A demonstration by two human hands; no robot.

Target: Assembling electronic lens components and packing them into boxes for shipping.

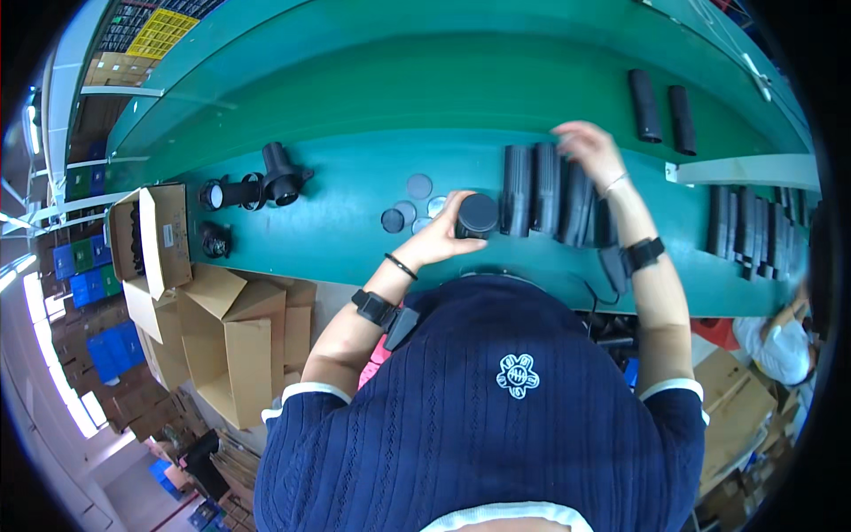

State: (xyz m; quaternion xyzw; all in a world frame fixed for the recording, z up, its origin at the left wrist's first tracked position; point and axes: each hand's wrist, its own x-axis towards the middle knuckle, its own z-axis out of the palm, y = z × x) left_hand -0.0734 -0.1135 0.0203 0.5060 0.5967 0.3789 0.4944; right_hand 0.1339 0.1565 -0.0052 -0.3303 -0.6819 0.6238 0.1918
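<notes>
My left hand (445,232) is wrapped around a black cylinder with a round, flat black end (479,213) that faces up. Beside that hand, several small round discs (419,185), grey and dark, lie on the green table (337,230). To the right of the cylinder, several black ribbed tubes (517,191) lie side by side in a row. Over the far end of this row is my right hand (592,152), its fingers bent and smeared by motion. Whether it holds anything cannot be made out. My right forearm partly covers the rightmost tubes.
Black tubular parts (280,182) and a small black part (214,239) sit at the left. An open carton (173,239) stands at the table's left end, with empty cartons (230,328) below. More tubes (745,230) lie at the right, beyond a white bracket (745,169); another person (776,346) is nearby.
</notes>
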